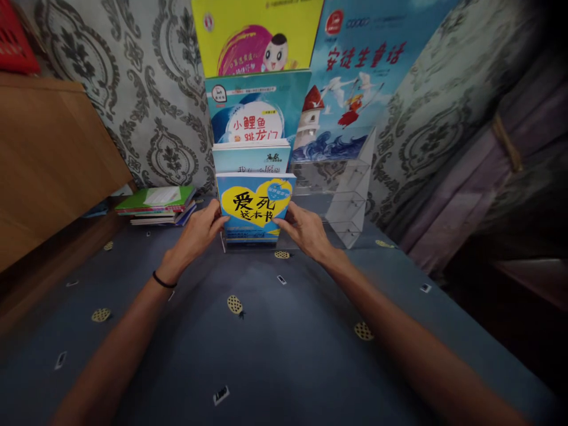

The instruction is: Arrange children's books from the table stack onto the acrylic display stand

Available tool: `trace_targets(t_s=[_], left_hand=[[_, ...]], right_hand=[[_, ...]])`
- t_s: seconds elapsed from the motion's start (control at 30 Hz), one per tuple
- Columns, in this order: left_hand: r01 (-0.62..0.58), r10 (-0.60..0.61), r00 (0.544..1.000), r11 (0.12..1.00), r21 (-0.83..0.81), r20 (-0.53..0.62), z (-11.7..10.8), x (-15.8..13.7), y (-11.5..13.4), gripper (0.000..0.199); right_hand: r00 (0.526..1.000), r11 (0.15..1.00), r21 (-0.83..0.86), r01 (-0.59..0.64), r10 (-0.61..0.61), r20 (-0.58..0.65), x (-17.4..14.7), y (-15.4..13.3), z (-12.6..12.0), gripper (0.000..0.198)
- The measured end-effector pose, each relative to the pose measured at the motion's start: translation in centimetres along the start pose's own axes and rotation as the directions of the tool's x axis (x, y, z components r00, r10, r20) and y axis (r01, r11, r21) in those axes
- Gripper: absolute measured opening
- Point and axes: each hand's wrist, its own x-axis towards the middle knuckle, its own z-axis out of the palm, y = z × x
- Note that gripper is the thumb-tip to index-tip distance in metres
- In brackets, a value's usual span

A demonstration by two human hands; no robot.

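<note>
A blue book with a yellow heart on its cover (252, 206) stands upright in the front tier of a clear stepped display rack (348, 204). My left hand (205, 226) grips its left edge, thumb on the cover and fingers behind. At the opposite edge my right hand (306, 229) pinches it the same way. Directly behind are a pale blue book (248, 158), then a teal book (260, 89) and a yellow-green book (261, 35), each on a higher tier. A large blue book (355, 77) with a red-roofed tower leans at the rack's upper right.
A stack of books (157, 204) lies left of the rack, beside a wooden cabinet (53, 154). The blue cloth (186, 349) has a pineapple print. Patterned wallpaper (133, 77) rises behind, and a gathered curtain (483, 171) hangs at right. A red basket (15, 38) sits on the cabinet.
</note>
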Motion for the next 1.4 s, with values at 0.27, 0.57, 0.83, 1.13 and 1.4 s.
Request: trace_targets(t_s=[0.27, 0.57, 0.83, 1.13, 1.4], left_hand=[[-0.023, 0.008, 0.998, 0.964, 0.264, 0.056, 0.1, -0.1, -0.7, 0.009], [-0.011, -0.038, 0.987, 0.952, 0.307, 0.155, 0.9, -0.6, -1.6, 0.012], [0.031, -0.076, 0.986, 0.96, 0.28, 0.15, 0.4, -0.4, -1.2, 0.021], [0.135, -0.192, 0.97, 0.934, 0.329, 0.148, -0.1, 0.2, 0.7, 0.029], [0.135, -0.206, 0.963, 0.927, 0.349, 0.176, 0.1, 0.3, 0.8, 0.024]], right_hand=[[0.989, 0.993, -0.091, -0.073, 0.084, 0.119, -0.2, 0.3, 0.3, 0.025], [0.977, 0.951, -0.303, -0.054, 0.113, 0.181, -0.2, 0.3, 0.8, 0.021], [0.982, 0.943, -0.309, -0.122, 0.16, 0.101, -0.1, -0.2, 0.2, 0.033], [0.973, 0.907, -0.405, -0.119, 0.188, 0.136, 0.0, -0.9, 0.9, 0.027], [0.973, 0.897, -0.428, -0.109, 0.185, 0.14, 0.2, -0.6, 1.3, 0.026]])
